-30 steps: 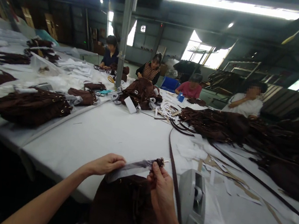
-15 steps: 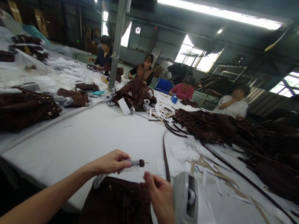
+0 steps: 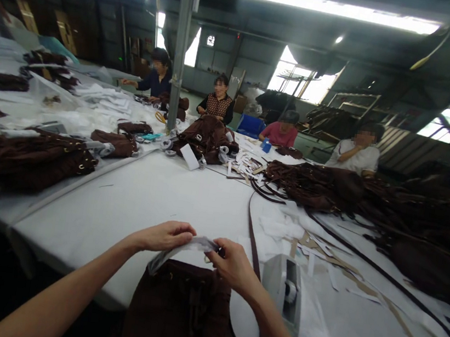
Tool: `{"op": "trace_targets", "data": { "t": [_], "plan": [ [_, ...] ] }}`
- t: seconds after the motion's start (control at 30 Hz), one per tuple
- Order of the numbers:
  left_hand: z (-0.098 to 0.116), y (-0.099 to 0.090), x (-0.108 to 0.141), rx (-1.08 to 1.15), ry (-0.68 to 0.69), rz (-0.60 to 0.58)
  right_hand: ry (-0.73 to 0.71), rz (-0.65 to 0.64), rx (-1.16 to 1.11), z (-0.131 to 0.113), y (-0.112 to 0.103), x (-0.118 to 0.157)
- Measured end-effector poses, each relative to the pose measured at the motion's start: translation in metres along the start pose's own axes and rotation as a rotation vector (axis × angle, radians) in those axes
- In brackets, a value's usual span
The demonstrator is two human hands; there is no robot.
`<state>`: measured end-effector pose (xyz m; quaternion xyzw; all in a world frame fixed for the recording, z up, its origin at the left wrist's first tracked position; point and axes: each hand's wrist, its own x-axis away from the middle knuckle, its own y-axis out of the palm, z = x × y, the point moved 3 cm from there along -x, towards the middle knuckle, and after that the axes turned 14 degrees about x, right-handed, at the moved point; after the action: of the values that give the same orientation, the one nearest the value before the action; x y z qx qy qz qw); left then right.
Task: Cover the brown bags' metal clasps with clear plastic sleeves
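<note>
A dark brown drawstring bag with metal eyelets stands right in front of me at the table's near edge. Above its top edge arches a bag strap wrapped in greyish see-through plastic film. My left hand pinches the strap at its left part. At the strap's dark end, my right hand is closed with thumb and fingers together. Something small and pale shows under the right fingertips, too small to name. Just right of my right forearm is a grey tape dispenser.
A long brown strap runs down beside the dispenser. Paper and card strips litter the right side. Brown bags are heaped across the table, with more at left. A post rises behind; several people sit beyond.
My right hand has moved up and left onto the dark end of the wrapped strap, which stuck out free before. The strap now bridges both hands. The view has shifted slightly.
</note>
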<state>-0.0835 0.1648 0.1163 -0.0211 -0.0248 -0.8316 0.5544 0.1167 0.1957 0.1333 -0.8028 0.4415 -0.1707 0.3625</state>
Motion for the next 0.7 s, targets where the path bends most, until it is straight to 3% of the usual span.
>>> {"op": "trace_targets", "data": {
  "t": [0.13,0.3,0.43,0.6,0.7],
  "plan": [
    [-0.033,-0.006,0.016,0.088,-0.079,-0.002,0.197,0.026,-0.434,0.01,0.024,-0.001],
    [-0.069,-0.002,0.02,0.215,-0.097,0.137,0.278,0.167,-0.596,0.014,0.058,-0.008],
    [-0.065,-0.004,0.018,0.249,-0.11,0.14,0.341,0.264,-0.706,0.017,0.076,-0.008],
    [-0.043,-0.006,0.017,0.258,-0.107,0.091,0.395,0.292,-0.848,0.016,0.088,-0.002],
    [-0.042,-0.004,0.016,0.276,-0.103,0.094,0.42,0.308,-0.938,0.013,0.094,0.001]
  ]
}}
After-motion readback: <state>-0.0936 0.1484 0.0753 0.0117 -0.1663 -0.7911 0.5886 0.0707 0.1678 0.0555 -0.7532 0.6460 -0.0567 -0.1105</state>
